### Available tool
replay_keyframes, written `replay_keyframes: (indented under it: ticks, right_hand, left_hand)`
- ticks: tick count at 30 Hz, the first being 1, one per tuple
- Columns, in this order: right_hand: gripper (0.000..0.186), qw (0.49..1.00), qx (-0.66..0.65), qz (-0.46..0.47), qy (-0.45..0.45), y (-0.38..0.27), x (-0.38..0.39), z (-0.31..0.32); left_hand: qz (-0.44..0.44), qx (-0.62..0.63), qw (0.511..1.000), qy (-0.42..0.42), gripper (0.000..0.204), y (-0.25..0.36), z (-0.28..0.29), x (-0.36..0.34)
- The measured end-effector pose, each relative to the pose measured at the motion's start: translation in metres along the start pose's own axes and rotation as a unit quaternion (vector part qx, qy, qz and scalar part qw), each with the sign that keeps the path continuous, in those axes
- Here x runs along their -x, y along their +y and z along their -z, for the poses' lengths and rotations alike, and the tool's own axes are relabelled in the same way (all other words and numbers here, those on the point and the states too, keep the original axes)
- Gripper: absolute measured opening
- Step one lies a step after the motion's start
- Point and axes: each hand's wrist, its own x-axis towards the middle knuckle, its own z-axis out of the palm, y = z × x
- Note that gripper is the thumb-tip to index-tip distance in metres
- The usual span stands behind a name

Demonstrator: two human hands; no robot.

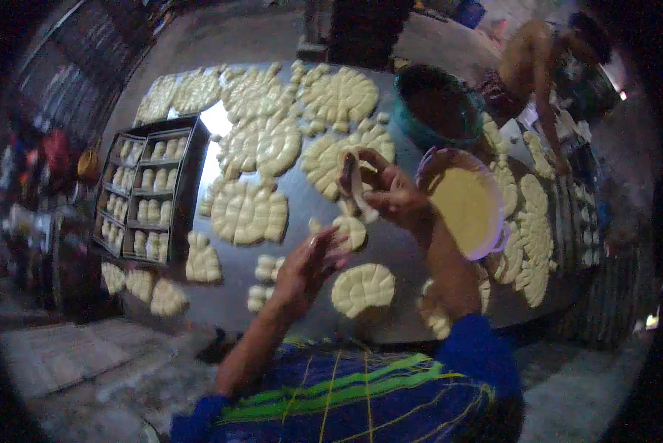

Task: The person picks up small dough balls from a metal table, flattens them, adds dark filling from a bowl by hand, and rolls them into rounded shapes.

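Note:
Above the middle of the metal table (302, 199), my right hand (398, 196) is closed round a thin, pale strip (358, 188) with a dark edge; its kind is hard to make out. My left hand (313, 262) hovers lower and to the left, fingers stretched out and nothing in it. Between the hands lies a small piece of pale dough (352, 233). A scored dough round (363, 290) sits just right of my left hand, and small dough balls (260, 297) lie to its left. Beyond, larger scored dough rounds (249, 213) cover much of the table.
At the left stands a dark divided baking tin (184, 184) with dough balls in its compartments. A pink tub (499, 193) holding something yellow is right of my right hand, and a dark green tub (405, 122) stands behind it. Another person (527, 63) works at the far right.

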Motion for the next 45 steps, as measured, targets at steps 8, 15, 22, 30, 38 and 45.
replay_keyframes:
  ticks: [8,15,22,30,38,45]
  right_hand:
    - [0.073,0.991,-0.063,0.027,0.118,0.081,0.027,-0.083]
    - [0.063,0.978,-0.042,0.061,0.195,0.121,0.029,-0.121]
    - [0.028,0.948,0.172,0.100,0.250,0.149,0.034,-0.140]
    - [0.036,0.636,0.756,0.126,0.089,0.131,0.019,-0.184]
    - [0.029,0.714,0.665,0.064,0.208,0.117,-0.014,-0.227]
    - [0.018,0.797,0.582,0.035,0.159,0.135,-0.024,-0.221]
  left_hand:
    - [-0.029,0.036,0.999,0.011,0.027,0.009,0.020,0.041]
    - [-0.013,0.159,0.987,0.019,0.027,0.003,0.054,0.056]
    - [-0.019,0.208,0.977,-0.054,0.034,0.023,0.095,0.059]
    - [-0.108,-0.089,0.989,0.040,0.030,0.060,0.094,0.080]
    - [-0.116,-0.227,0.967,-0.013,0.037,0.095,0.113,0.103]
    - [-0.064,-0.173,0.980,-0.072,0.039,0.115,0.137,0.118]
